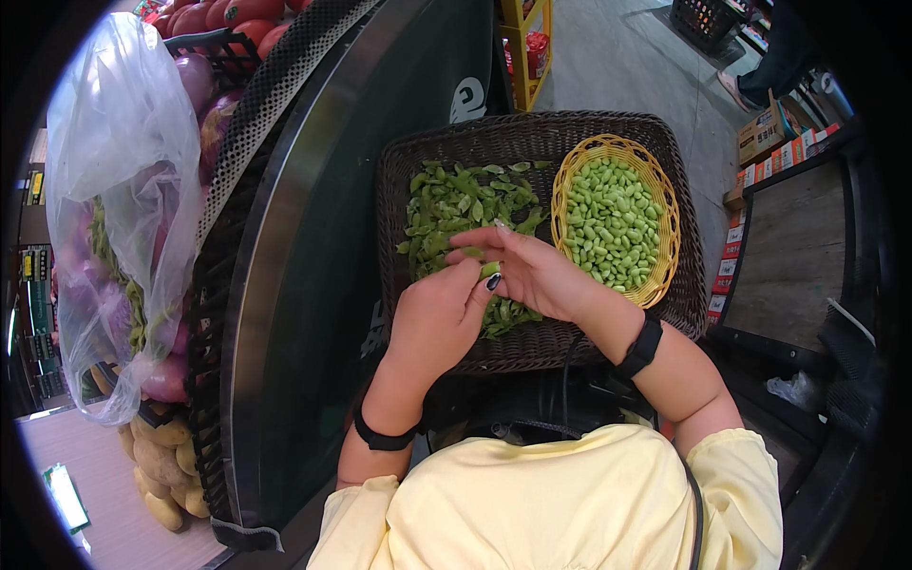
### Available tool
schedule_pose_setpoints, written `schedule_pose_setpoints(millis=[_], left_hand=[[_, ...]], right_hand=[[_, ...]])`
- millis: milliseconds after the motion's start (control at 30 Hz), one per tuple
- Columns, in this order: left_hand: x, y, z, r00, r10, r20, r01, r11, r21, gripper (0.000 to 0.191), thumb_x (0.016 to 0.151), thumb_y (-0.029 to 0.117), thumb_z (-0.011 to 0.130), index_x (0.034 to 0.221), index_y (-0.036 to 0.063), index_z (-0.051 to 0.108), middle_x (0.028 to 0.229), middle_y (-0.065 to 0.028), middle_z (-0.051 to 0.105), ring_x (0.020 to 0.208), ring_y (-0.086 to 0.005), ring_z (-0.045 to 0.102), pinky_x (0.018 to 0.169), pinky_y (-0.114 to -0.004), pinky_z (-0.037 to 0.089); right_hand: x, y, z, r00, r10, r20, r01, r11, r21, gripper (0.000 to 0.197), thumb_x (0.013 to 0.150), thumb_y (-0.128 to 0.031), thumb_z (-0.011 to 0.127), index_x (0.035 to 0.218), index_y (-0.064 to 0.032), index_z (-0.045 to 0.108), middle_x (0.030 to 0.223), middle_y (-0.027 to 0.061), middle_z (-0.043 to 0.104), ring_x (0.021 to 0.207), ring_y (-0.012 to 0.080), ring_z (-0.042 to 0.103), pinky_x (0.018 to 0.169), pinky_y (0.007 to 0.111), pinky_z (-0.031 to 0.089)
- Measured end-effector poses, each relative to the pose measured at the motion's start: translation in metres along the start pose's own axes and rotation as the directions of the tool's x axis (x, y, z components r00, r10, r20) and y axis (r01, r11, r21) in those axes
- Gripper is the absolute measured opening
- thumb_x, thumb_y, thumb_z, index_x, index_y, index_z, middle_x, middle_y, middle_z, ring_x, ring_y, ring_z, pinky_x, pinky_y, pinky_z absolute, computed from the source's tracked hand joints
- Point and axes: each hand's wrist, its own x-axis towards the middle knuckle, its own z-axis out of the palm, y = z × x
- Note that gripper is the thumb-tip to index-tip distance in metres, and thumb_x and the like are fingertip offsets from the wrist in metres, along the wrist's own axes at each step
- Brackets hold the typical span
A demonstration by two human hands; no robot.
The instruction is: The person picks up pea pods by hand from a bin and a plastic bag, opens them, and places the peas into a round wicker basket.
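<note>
My left hand [438,310] pinches a green bean pod [490,269] between its thumb, which has a dark nail, and its fingers. Close against it, my right hand [534,267] is cupped with its fingers spread behind the left. A second bit of green pod [470,251] shows at the right fingers; whether they grip it is unclear. Beneath both hands lies a heap of green pods and hulls [456,196] in a dark brown wicker basket [491,135]. Shelled green beans [613,214] fill an oval yellow woven basket [668,260] in the right part of it.
A dark curved panel with a metal edge [267,214] rises at the left. Beyond it are a clear plastic bag [121,121], onions [165,377], potatoes [160,463] and tomatoes [253,11]. Cartons [762,135] and a person's leg [773,75] are at the upper right.
</note>
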Motion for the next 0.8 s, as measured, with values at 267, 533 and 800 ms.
schedule_pose_setpoints(millis=[267,533,800], left_hand=[[0.012,0.002,0.021,0.998,0.058,0.037,-0.065,0.972,0.228,0.014,0.08,0.013,0.052,0.087,0.0015,0.055,0.073,-0.0137,0.059,0.065,-0.0314,0.06,0.055,-0.039,0.049],[0.016,-0.001,0.031,0.994,0.099,0.034,-0.105,0.957,0.272,0.014,0.079,0.015,0.054,0.079,0.0016,0.055,0.069,-0.0123,0.059,0.063,-0.0286,0.06,0.054,-0.038,0.049],[0.017,-0.006,0.037,0.986,0.165,-0.025,-0.15,0.94,0.306,0.012,0.077,0.012,0.056,0.07,0.0032,0.052,0.066,-0.0115,0.057,0.061,-0.0295,0.057,0.053,-0.039,0.046]], right_hand=[[0.0,-0.002,0.001,0.978,0.199,-0.054,-0.179,0.95,0.256,0.049,0.097,-0.036,0.023,0.113,0.0022,0.05,0.11,0.0131,0.053,0.1,0.0178,0.054,0.088,0.03,0.045],[0.001,0.001,-0.002,0.97,0.213,-0.114,-0.167,0.931,0.324,0.049,0.098,-0.034,0.022,0.115,0.0031,0.049,0.111,0.0141,0.053,0.102,0.0201,0.055,0.089,0.031,0.046],[-0.001,0.0,0.001,0.969,0.186,-0.161,-0.124,0.936,0.33,0.046,0.098,-0.031,0.025,0.111,0.0039,0.052,0.108,0.014,0.054,0.098,0.0184,0.055,0.087,0.03,0.047]])
